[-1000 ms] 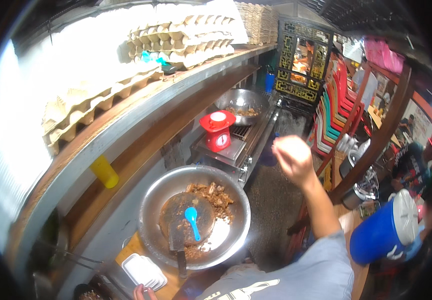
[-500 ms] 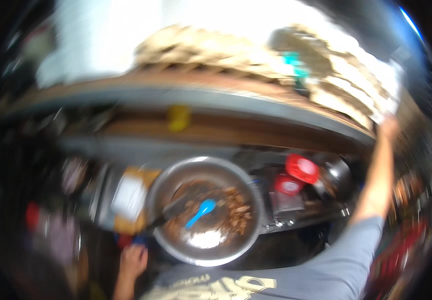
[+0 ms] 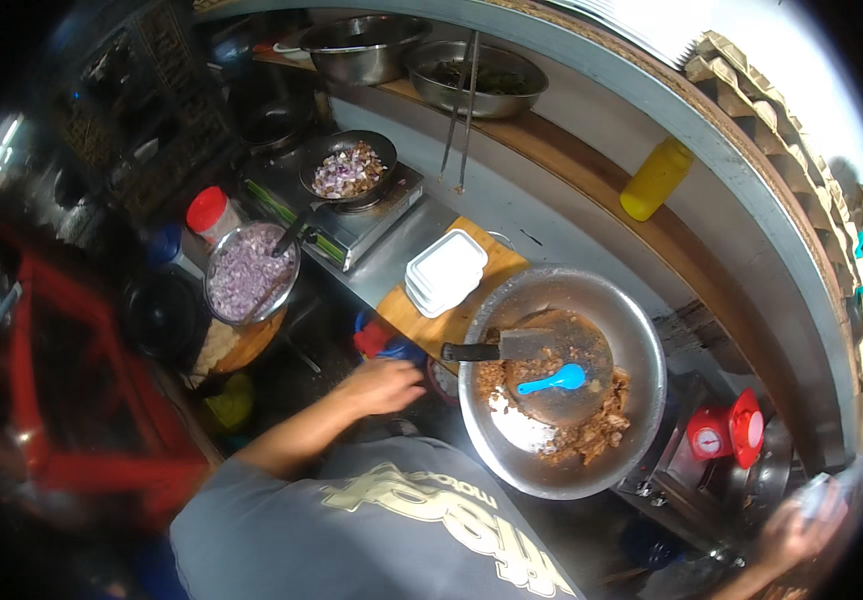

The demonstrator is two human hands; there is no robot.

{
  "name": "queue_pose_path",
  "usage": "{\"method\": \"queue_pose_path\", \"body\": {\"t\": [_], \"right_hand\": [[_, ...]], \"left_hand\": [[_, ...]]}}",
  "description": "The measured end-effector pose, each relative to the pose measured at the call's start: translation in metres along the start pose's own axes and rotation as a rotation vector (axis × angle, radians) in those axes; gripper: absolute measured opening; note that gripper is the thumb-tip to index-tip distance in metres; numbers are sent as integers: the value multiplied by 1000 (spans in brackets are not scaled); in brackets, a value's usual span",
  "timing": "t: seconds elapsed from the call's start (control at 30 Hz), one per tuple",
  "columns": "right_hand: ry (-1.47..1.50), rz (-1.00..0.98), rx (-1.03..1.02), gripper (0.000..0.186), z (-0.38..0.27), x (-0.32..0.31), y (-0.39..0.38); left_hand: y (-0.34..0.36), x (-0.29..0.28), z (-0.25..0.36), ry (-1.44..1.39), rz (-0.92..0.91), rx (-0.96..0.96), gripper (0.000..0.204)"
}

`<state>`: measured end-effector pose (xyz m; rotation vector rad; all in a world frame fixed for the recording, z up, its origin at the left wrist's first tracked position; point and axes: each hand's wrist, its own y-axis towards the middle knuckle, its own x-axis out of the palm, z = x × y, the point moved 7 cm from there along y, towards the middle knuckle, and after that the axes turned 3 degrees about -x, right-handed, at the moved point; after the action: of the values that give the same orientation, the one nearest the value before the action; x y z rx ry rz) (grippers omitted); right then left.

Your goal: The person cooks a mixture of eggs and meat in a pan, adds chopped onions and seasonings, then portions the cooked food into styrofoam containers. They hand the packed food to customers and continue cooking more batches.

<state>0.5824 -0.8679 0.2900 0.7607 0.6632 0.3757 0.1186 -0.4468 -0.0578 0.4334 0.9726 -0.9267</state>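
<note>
My left hand [image 3: 384, 385], fingers loosely bent and apart, hovers left of a large steel basin [image 3: 642, 350], with nothing visible in it. In the basin, a blue spoon [image 3: 566, 377] lies on a round dark board with chopped brown food around it, and a cleaver [image 3: 522, 344] rests with its black handle over the rim. Stacked white lidded containers [image 3: 446, 262] sit on a wooden board [image 3: 402, 318] beside the basin. At the lower right, my right hand [image 3: 807, 523] grips a pale item [image 3: 818, 491], too blurred to name, near the red scale [image 3: 712, 431].
A pan of onion and brown bits [image 3: 350, 170] sits on a stove [image 3: 392, 205], left of which is a bowl of chopped onion [image 3: 250, 270]. The upper shelf [image 3: 532, 130] holds steel bowls and a yellow bottle [image 3: 656, 178]. A red metal frame [image 3: 47, 370] is far left.
My view has swung round, bringing the stove and onion bowl into sight. My left hand has moved up alongside the basin; my right arm now reaches to the lower right with a pale item.
</note>
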Motion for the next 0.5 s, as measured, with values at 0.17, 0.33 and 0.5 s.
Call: {"method": "queue_pose_path", "body": {"t": [0.17,0.33,0.5], "right_hand": [[816,-535,-65,38,-370,24,-8],[1250,-413,295,56,-513,36,34],[1295,-1166,445,88,-560,66,-1]], "left_hand": [[52,-26,98,-569,32,606,42],[72,-36,69,-720,-212,398,26],[63,-47,-27,-965,-20,211,21]]}}
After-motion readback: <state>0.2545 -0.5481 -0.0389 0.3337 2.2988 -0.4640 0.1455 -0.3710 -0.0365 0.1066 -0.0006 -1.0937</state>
